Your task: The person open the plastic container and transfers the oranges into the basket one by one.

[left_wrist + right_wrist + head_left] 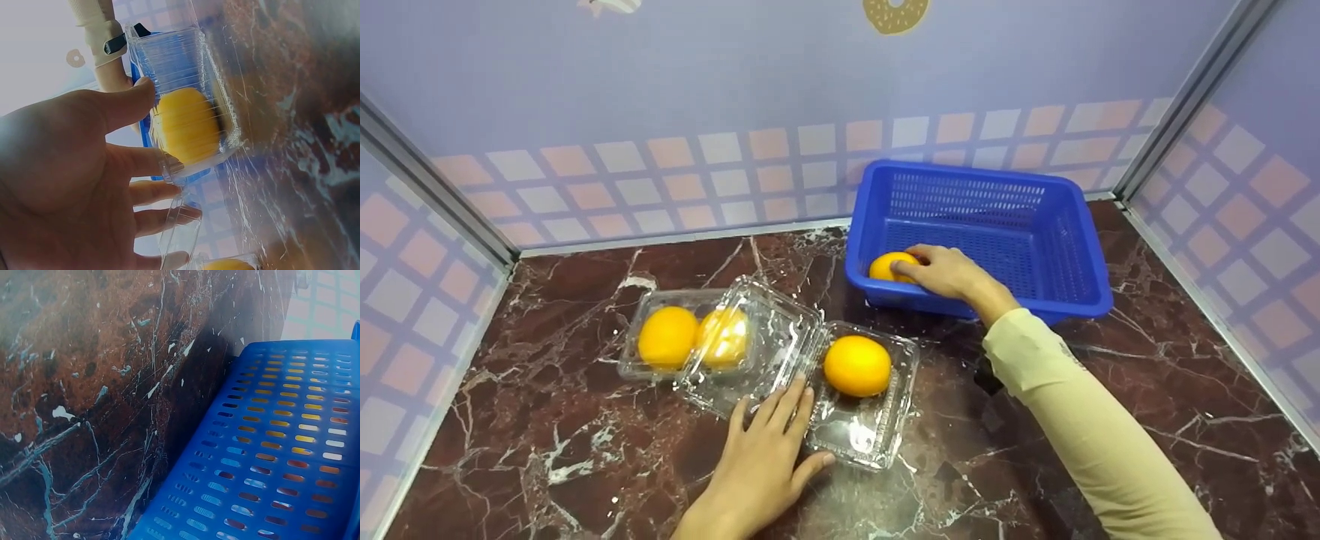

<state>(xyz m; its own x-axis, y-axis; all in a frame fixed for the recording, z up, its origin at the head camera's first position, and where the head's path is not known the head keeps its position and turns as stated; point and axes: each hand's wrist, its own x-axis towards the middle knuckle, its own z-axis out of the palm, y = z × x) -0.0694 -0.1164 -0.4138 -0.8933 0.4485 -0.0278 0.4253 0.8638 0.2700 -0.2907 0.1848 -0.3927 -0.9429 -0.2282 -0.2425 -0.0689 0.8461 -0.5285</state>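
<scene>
One yellow fruit (886, 268) is inside the blue basket (1069, 251), where I see the right hand (949, 273), fingers curled round it. The left hand (763, 457), fingers straight, touches an open clear container (851, 426).

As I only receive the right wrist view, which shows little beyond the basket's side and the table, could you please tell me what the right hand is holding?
Observer: The right hand grips an orange inside the basket.
Operator: Thank you; and could you tell me what the left hand touches?
Observer: The left hand touches an open clear box.
Operator: May I also ask what that box holds?
Observer: A single orange sits in it.
</scene>
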